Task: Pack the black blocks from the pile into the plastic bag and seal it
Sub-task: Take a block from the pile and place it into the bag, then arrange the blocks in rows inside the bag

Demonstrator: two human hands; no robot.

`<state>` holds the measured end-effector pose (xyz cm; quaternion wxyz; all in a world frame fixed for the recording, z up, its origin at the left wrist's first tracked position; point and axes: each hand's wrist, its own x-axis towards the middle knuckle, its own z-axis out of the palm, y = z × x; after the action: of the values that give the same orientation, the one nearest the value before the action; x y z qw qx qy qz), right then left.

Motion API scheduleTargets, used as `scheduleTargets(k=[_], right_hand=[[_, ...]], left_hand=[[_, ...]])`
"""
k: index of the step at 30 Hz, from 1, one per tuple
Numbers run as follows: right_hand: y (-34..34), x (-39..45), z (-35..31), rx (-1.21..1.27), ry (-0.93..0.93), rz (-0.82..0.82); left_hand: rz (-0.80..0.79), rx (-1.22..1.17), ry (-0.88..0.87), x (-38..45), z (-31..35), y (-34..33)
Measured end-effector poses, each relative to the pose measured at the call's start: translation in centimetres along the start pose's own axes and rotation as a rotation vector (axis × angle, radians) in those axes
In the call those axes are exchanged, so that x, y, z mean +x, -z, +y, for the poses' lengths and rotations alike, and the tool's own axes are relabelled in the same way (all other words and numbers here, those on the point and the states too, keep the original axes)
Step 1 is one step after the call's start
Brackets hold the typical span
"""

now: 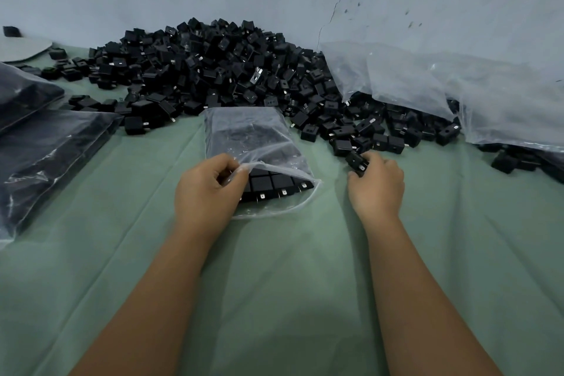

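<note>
Head view — left hand point(210, 189) pinches bag point(244, 134); right hand point(377, 189) grips block point(356, 162).

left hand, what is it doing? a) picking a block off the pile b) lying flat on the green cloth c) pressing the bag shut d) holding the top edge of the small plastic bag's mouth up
d: the left hand pinches the upper edge of the small plastic bag, keeping its mouth open over the rows of blocks inside.

The plastic bag point(253, 143) lies on the cloth point(274, 284), with blocks inside. The pile point(213, 70) sits at its twelve o'clock, filled bags point(45, 156) at nine, loose bags point(457, 85) at two.
</note>
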<state>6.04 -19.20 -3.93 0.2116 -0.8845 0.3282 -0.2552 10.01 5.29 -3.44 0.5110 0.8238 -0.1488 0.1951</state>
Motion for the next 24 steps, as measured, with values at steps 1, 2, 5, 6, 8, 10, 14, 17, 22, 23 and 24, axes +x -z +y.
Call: scheduleTargets(k=[1,2,5,6,8,10,14,17,22,23,24], right_hand=[[0.0,0.1,0.1,0.010,-0.014,-0.007],[-0.1,0.2,0.1,0.020,-0.016,-0.006],[0.3,0.0,-0.2,0.183,-0.029,0.090],[0.4,-0.3,-0.6,0.262,-0.043,0.150],[0.9,-1.7,-1.4,0.403,-0.033,0.236],[1.3,-3.9,-2.9,0.602,0.036,0.223],[1.1,-8.9,-6.0,0.836,0.360,0.112],[0.2,-10.3,-7.5,0.586,0.558,0.019],[-0.5,-10.0,-8.6,0.666,0.311,-0.118],[-0.6,-10.0,-8.6,0.675,0.247,-0.118],[-0.7,-10.1,-8.7,0.666,0.200,-0.122]], left_hand=[[-0.003,0.001,-0.004,0.0,-0.1,0.0],[-0.004,-0.001,-0.007,0.0,-0.3,0.0],[-0.009,0.005,-0.021,0.0,-0.1,0.0],[-0.006,0.016,-0.025,0.0,-0.1,0.0],[-0.010,0.042,-0.025,0.1,0.0,0.0],[-0.022,0.065,-0.035,0.2,0.0,0.0],[-0.079,0.044,-0.111,-0.1,0.2,0.3],[-0.076,0.041,-0.135,-0.2,0.6,0.4],[-0.019,0.039,-0.149,-0.3,1.1,0.4],[-0.047,0.033,-0.163,-0.2,1.2,0.5],[-0.086,0.035,-0.181,-0.2,1.2,0.6]])
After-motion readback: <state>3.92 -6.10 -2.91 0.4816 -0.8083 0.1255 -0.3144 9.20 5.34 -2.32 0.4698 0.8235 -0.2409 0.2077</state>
